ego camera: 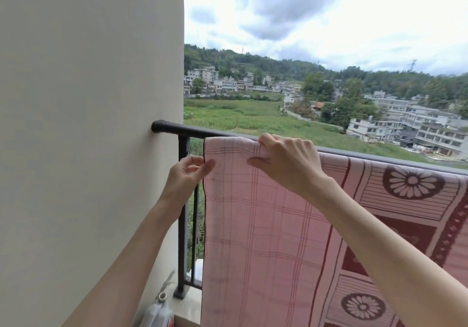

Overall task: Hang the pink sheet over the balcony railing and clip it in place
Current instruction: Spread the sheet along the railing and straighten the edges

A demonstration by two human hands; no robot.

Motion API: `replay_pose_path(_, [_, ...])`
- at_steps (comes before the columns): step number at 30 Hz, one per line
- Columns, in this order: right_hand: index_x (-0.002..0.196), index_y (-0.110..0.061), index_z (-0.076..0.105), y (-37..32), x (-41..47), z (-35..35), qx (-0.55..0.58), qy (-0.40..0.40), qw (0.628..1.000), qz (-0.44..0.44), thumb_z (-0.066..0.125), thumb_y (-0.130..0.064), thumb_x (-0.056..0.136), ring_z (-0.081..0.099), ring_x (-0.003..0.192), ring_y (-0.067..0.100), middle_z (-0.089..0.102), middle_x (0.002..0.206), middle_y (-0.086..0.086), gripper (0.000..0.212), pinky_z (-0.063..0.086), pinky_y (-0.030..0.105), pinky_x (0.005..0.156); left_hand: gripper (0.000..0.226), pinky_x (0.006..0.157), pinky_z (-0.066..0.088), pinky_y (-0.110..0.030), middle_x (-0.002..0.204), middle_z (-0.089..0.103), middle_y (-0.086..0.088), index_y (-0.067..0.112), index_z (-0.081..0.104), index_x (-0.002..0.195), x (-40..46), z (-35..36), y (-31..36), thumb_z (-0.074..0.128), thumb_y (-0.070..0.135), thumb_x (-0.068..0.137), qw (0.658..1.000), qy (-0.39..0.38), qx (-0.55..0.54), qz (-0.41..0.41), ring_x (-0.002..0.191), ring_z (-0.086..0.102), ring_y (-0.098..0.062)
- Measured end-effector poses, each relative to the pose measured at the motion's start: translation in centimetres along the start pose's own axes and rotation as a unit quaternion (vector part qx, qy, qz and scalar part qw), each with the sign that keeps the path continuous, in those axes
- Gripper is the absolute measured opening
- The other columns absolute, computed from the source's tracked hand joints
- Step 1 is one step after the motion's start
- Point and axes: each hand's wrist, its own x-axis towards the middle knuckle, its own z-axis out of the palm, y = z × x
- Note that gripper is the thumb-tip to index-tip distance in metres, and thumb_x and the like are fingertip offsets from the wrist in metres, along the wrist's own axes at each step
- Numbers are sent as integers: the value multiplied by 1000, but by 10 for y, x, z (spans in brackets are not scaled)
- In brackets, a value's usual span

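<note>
The pink sheet [266,225], checked at its left end and patterned with dark red flowers to the right, hangs draped over the black balcony railing [177,127]. My right hand [283,159] grips a fold of the sheet on top of the rail near its left end. My left hand [188,172] pinches the sheet's left edge just below the rail, beside the railing post. No clip is visible.
A cream wall [88,124] stands close on the left where the rail ends. A clear plastic bottle [158,311] stands on the ledge at the post's foot. Beyond the railing lie a green field and buildings far below.
</note>
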Motion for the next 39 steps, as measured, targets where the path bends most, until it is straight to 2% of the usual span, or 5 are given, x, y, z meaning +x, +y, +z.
replay_pose_path(5, [105,-17,56,-4,0,4,-3,22,1000,2,55,-56,84,63,77,19,67,96,-4,44,29,25,57,55,104,39,-44,103,69,2,19,68,97,16,13,24,70,62,63,997,-21,-80,9,109,60,-16])
replay_pose_path(11, [98,-9,63,-9,-12,10,-12,79,997,15,76,-37,72,66,80,27,70,88,5,40,46,34,72,12,69,50,-28,68,64,7,21,65,71,26,21,20,71,30,73,986,80,-132,67,70,58,-12])
replay_pose_path(18, [128,-9,54,-9,-36,18,16,99,995,-5,65,-33,83,56,116,28,60,126,10,53,38,42,102,14,65,51,-15,87,63,8,25,56,89,8,22,16,68,23,81,986,134,-46,92,81,61,-8])
replay_pose_path(23, [138,-12,44,-1,-89,16,65,79,994,-31,59,-29,89,28,139,31,36,148,13,54,22,53,113,32,96,36,-17,119,50,10,19,47,122,-63,45,11,54,23,91,923,182,235,246,112,46,-7])
replay_pose_path(39, [148,-23,19,166,-531,-141,20,-123,903,411,48,-43,92,9,145,24,13,157,5,66,3,50,115,55,117,6,-49,155,22,-4,23,30,144,-339,384,-36,41,42,94,848,-314,350,245,145,9,-26])
